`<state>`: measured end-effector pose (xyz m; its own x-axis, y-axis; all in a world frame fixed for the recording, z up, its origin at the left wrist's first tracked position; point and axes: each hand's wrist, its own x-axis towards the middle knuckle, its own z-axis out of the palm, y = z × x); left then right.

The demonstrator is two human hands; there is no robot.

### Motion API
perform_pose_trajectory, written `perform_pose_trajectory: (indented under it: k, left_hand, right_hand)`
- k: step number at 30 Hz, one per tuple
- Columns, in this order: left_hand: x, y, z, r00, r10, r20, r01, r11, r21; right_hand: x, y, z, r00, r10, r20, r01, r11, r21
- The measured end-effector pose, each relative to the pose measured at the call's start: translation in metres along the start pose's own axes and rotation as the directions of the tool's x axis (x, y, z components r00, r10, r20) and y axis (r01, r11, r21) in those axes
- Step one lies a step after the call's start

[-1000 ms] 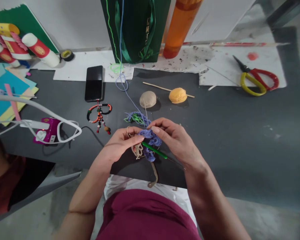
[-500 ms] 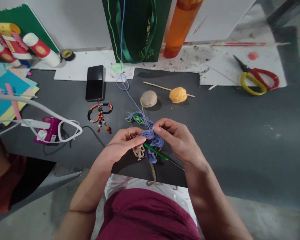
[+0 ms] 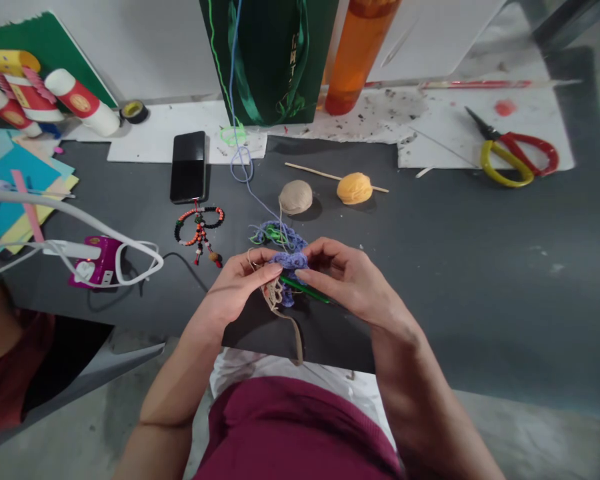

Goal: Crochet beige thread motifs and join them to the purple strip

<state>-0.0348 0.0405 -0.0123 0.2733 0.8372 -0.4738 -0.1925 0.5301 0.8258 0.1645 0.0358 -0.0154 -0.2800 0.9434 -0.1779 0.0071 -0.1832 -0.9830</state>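
Note:
Between my two hands is a purple-blue crochet piece (image 3: 291, 261). My left hand (image 3: 240, 283) pinches its left side, with beige crochet work (image 3: 272, 293) hanging below the fingers. My right hand (image 3: 347, 277) grips the right edge between thumb and fingers. A crochet hook with a green handle (image 3: 307, 289) slants under the piece toward my right palm; its far end is hidden. Behind my fingers, more purple crochet with green yarn (image 3: 276, 233) lies on the table. A beige yarn ball (image 3: 296, 197) sits just beyond, its strand running down to the work.
A yellow yarn ball on a stick (image 3: 355, 189) lies beyond my right hand. Scissors (image 3: 513, 150) are at the far right. A phone (image 3: 189, 167), a beaded bracelet (image 3: 200, 227) and a purple power adapter (image 3: 97, 261) are leftward. A green bag (image 3: 275, 60) and orange bottle (image 3: 360, 57) stand behind.
My right thumb and fingers have shifted left and now grasp the crochet's right edge. The piece has turned and moved slightly left, and the hook's metal end is now out of sight.

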Motion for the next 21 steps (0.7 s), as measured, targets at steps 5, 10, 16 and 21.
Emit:
perform_pose_trajectory:
  k: [5, 10, 16, 21]
  left_hand:
    - [-0.0007, 0.0018, 0.0003, 1.0, -0.013, -0.02, 0.013, 1.0, -0.024]
    - [-0.0011, 0.0029, 0.0017, 0.999, -0.027, -0.022, 0.026, 0.999, -0.046]
    - [-0.0008, 0.0023, 0.0005, 1.0, -0.026, -0.012, 0.025, 0.999, -0.041]
    - [-0.0005, 0.002, -0.0007, 0.999, -0.032, 0.0, 0.032, 0.999, -0.042]
  right_hand:
    - [-0.0006, -0.0008, -0.0013, 0.999, -0.006, -0.048, 0.006, 1.0, 0.0]
    - [0.0002, -0.0001, -0.0017, 0.997, -0.023, -0.067, 0.022, 1.0, -0.015]
    - [0.0002, -0.0007, -0.0006, 0.997, -0.01, -0.076, 0.011, 1.0, 0.008]
    - [0.0004, -0.0005, -0.0013, 0.997, -0.017, -0.071, 0.017, 1.0, -0.002]
